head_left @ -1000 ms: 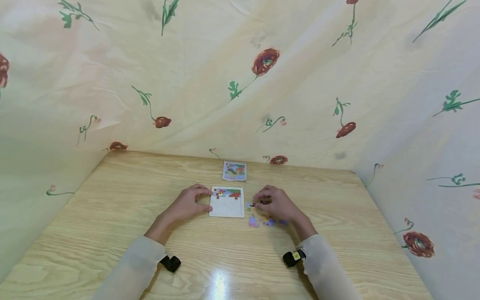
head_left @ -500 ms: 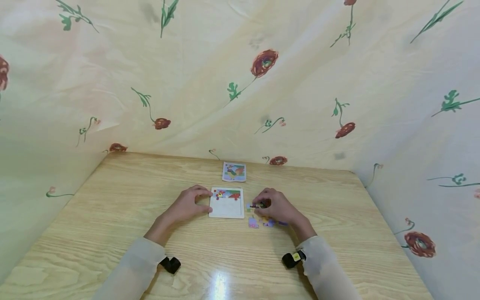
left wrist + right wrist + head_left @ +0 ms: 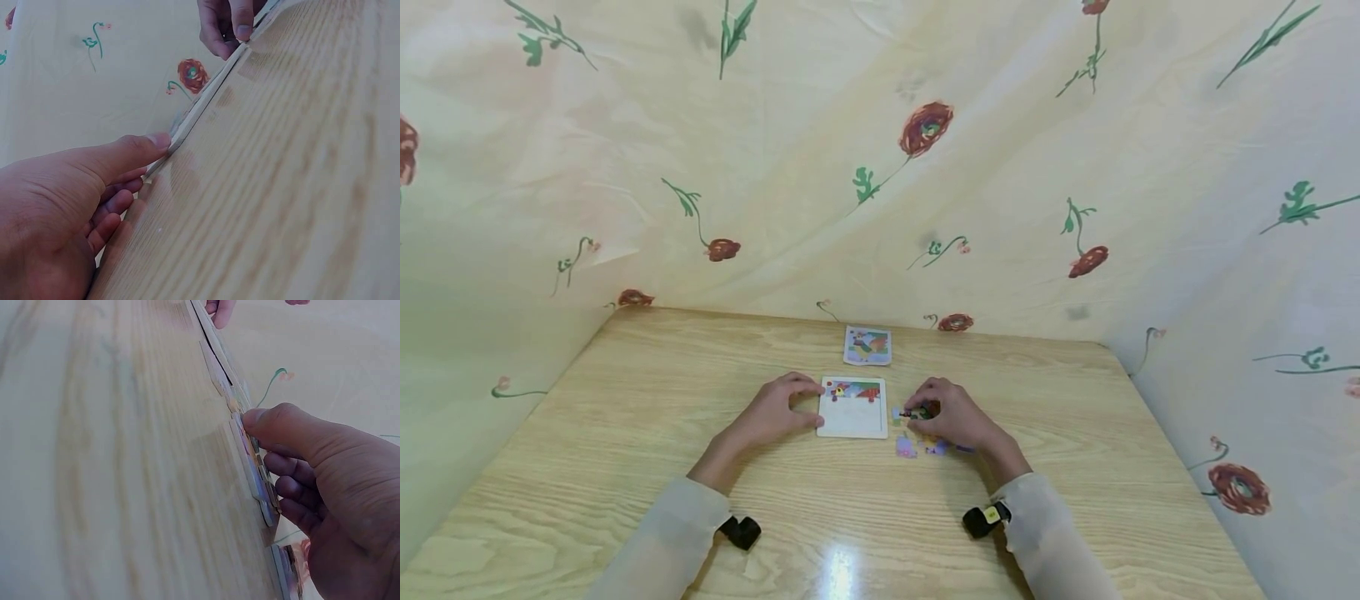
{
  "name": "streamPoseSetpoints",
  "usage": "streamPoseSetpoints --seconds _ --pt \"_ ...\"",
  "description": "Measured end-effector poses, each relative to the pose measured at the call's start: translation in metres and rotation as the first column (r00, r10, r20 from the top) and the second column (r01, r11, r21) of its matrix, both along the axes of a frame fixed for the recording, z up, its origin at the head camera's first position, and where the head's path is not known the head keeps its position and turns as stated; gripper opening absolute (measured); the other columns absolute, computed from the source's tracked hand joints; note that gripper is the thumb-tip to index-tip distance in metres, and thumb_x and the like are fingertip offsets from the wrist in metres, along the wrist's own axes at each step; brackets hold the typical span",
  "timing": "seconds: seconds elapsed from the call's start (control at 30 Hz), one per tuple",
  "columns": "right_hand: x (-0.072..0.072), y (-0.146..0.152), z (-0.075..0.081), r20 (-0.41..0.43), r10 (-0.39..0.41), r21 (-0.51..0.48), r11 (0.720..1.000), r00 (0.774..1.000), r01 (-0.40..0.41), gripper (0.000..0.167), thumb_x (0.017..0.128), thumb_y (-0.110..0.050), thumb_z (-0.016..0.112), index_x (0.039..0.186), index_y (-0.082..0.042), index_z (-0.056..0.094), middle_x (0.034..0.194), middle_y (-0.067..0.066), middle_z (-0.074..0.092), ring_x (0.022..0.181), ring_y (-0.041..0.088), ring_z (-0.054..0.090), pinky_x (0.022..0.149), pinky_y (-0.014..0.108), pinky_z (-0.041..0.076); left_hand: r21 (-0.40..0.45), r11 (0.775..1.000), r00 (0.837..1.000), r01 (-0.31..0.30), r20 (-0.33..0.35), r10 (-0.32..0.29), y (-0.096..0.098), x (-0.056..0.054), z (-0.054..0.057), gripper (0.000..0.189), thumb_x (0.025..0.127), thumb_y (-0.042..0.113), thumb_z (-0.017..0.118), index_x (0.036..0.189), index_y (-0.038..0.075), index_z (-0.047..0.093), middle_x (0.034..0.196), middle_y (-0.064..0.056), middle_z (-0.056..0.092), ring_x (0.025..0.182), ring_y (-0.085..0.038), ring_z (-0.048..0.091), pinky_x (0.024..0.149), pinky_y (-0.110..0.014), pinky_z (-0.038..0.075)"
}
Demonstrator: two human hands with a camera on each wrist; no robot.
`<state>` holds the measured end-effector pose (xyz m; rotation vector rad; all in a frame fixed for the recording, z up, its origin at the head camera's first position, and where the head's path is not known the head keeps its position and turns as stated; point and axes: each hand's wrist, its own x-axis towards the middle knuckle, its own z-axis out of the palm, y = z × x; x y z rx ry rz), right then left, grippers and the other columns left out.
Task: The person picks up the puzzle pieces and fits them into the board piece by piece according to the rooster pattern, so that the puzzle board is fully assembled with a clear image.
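Note:
A square white puzzle tray (image 3: 852,422) lies on the table, a strip of colourful pieces filling its top and bare white below. My left hand (image 3: 778,406) holds the tray's left edge between thumb and fingers; in the left wrist view the thumb (image 3: 160,140) sits on its near corner. Right of the tray, my right hand (image 3: 951,412) pinches a dark, multicoloured puzzle piece (image 3: 907,414) low over the table. The palm hides part of it. Loose purple puzzle pieces (image 3: 906,447) lie under and beside this hand; the right wrist view shows several pieces (image 3: 248,464) edge-on near the thumb.
A square picture card (image 3: 867,346) lies behind the tray, towards the wall. Flower-patterned cloth (image 3: 775,167) hangs around the back and sides of the wooden table (image 3: 820,517). Black wrist cameras (image 3: 743,533) are strapped at both cuffs.
The right hand's fingers have shifted slightly among the loose pieces, and more of the dark piece shows between them. The left hand stays at the tray's edge.

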<state>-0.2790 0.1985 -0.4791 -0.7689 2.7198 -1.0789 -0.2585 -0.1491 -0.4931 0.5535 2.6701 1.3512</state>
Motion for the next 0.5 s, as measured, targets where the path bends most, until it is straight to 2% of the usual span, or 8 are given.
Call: streamPoseSetpoints --seconds 0.3,0.5 --pt "0.0016 -0.0003 0.0027 0.012 -0.013 -0.023 1.000 1.000 0.014 0.016 0.087 -0.021 0.084 0.103 -0.022 0.080 0.111 0.000 0.068 0.092 0.016 0.054 0.077 0.026 0.046 0.009 1.000 1.000 -0.004 0.006 0.004 -0.0001 -0.0005 -0.0021 0.047 0.089 0.030 0.083 0.132 0.018 0.070 0.137 0.000 0.060 0.132 -0.028 0.055 0.108 -0.052 0.048" --pt "-0.0008 -0.0029 0.0044 0.032 -0.027 -0.047 0.998 0.999 0.028 0.017 0.087 -0.019 0.083 0.103 -0.023 0.079 0.111 -0.002 0.066 0.097 0.015 0.059 0.085 0.027 0.051 0.022 1.000 1.000 -0.003 0.006 0.003 -0.0012 -0.0008 -0.0026 0.046 0.089 0.029 0.083 0.132 0.018 0.070 0.139 -0.001 0.059 0.134 -0.029 0.054 0.109 -0.053 0.047"
